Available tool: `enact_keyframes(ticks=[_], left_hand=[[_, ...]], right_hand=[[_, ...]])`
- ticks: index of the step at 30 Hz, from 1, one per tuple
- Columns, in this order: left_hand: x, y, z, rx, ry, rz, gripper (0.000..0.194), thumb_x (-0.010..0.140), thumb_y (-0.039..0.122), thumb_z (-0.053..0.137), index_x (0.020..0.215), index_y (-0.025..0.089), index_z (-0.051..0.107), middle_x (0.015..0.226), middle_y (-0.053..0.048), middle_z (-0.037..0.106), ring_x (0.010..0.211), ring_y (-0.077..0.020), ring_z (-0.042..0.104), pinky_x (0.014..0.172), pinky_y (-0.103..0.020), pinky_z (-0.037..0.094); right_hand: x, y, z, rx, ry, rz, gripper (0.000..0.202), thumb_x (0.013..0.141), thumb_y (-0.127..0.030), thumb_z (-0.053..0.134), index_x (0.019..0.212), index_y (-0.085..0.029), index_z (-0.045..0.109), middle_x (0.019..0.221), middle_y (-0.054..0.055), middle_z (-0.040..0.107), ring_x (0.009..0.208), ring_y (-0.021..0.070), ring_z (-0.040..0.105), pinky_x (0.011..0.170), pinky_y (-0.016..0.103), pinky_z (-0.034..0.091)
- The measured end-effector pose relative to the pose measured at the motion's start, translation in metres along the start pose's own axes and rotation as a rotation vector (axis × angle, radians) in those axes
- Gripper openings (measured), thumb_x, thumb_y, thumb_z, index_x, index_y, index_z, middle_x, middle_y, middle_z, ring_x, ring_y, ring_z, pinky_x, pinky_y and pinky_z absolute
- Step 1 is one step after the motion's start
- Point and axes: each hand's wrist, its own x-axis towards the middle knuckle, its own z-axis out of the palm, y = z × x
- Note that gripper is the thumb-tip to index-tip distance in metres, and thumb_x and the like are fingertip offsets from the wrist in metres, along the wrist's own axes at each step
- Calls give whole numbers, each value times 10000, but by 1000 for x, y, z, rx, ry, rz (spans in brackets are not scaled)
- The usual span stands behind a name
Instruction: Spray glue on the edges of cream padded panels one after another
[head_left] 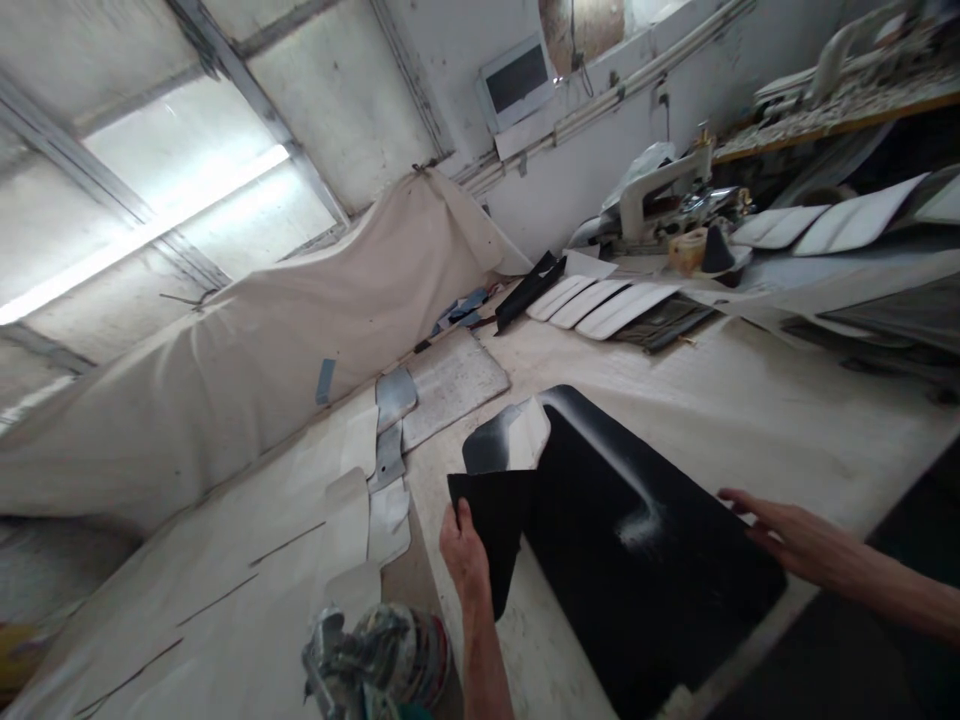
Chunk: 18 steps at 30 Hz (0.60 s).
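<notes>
A large black sheet (652, 560) with rounded corners and a whitish streak lies on the pale table. My left hand (463, 552) grips a smaller black piece (495, 530) by its left edge, thumb on top, beside the large sheet. At the sheet's right edge is my right hand (772, 530), fingers spread, with nothing held in it. A small white piece (529, 436) lies over the sheet's far left end, next to a grey rounded area.
Near the front stands a glue-smeared can (412, 650) with a tool on it. Pale panels (352, 520) overlap at the left. A grey board (457, 385), stacked white pieces (600, 303) and a sewing machine (660, 190) are farther back.
</notes>
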Motion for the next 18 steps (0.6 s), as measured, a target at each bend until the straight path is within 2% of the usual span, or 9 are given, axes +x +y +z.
enact_keyframes(ticks=[2, 4, 7, 9, 10, 13, 16, 18], left_hand=[[4, 3, -4, -10, 12, 5, 389, 779, 448, 371, 896, 171, 617, 923, -99, 668, 904, -211, 594, 853, -353, 440], [5, 6, -6, -11, 25, 7, 406, 780, 458, 366, 928, 169, 612, 959, -104, 664, 940, -215, 586, 876, -359, 430], [4, 13, -9, 0, 46, 16, 450, 775, 479, 365, 954, 143, 606, 1023, -142, 643, 1003, -241, 562, 910, -390, 408], [2, 18, -11, -1, 41, 47, 463, 768, 500, 368, 935, 144, 612, 1024, -150, 643, 999, -248, 564, 903, -396, 413], [1, 19, -12, -5, 34, 68, 467, 764, 514, 368, 918, 149, 617, 1011, -149, 648, 984, -248, 571, 892, -393, 421], [0, 18, -17, -18, 32, 124, 505, 755, 566, 355, 879, 155, 623, 957, -149, 663, 916, -244, 597, 848, -380, 445], [0, 8, -18, -24, 118, 134, 581, 720, 631, 355, 878, 143, 627, 934, -163, 668, 887, -251, 607, 830, -379, 454], [-1, 0, -16, -35, 164, 99, 635, 697, 662, 351, 898, 126, 626, 948, -176, 665, 897, -261, 608, 834, -386, 457]], right_hand=[[13, -25, -5, 66, 73, 58, 330, 762, -310, 456, 1082, -271, 528, 989, 152, 654, 808, 251, 643, 703, 365, 510], [32, -72, 2, 185, 93, 91, 349, 765, -362, 466, 1097, -260, 502, 1036, 130, 634, 917, 265, 612, 798, 381, 492], [70, -162, 31, 441, -69, 66, 639, 722, -407, 527, 1285, -178, 329, 1274, 146, 486, 1074, 255, 533, 901, 396, 454], [96, -211, 54, 522, -73, 56, 746, 682, -388, 558, 1321, -147, 257, 1350, 167, 392, 1182, 271, 437, 986, 454, 363], [108, -228, 64, 556, -29, 15, 740, 673, -344, 560, 1321, -156, 257, 1356, 154, 385, 1215, 263, 396, 1004, 453, 336], [134, -250, 84, 594, 87, -42, 662, 688, -223, 481, 1313, -194, 266, 1343, 112, 407, 1229, 230, 377, 1011, 436, 316], [146, -245, 89, 597, 121, -18, 596, 738, -199, 400, 1318, -203, 262, 1222, 92, 535, 1119, 218, 497, 936, 422, 390], [149, -240, 89, 597, 138, 0, 525, 764, -206, 369, 1288, -209, 330, 1091, 70, 620, 994, 216, 575, 864, 401, 437]])
